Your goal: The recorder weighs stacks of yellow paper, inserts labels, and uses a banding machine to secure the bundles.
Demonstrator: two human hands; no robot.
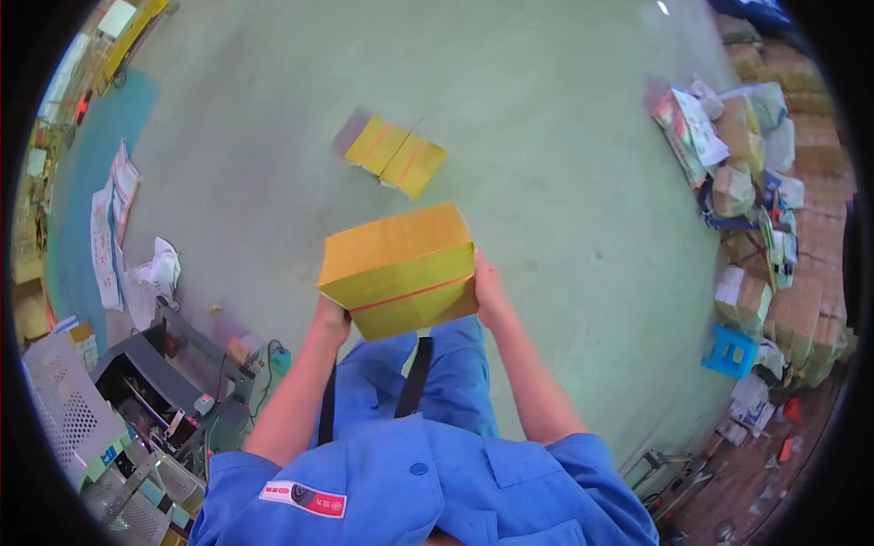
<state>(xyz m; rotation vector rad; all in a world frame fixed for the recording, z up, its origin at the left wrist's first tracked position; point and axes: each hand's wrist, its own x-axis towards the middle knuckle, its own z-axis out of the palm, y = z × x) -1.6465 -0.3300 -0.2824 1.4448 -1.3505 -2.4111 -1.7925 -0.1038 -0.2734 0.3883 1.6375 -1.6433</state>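
Hands, left (330,320) and right (487,291), seemingly clasp yellow box (401,264).

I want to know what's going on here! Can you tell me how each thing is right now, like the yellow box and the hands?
Yellow strapped box: closed, held up off the floor between both hands.
Left hand: pressed on the box's left side.
Right hand: pressed on the box's right side.
Yellow boxes on the floor: closed, lying flat side by side.
Blue stool: upright, nothing on it.
Strapping machine: standing still, on or off cannot be told.
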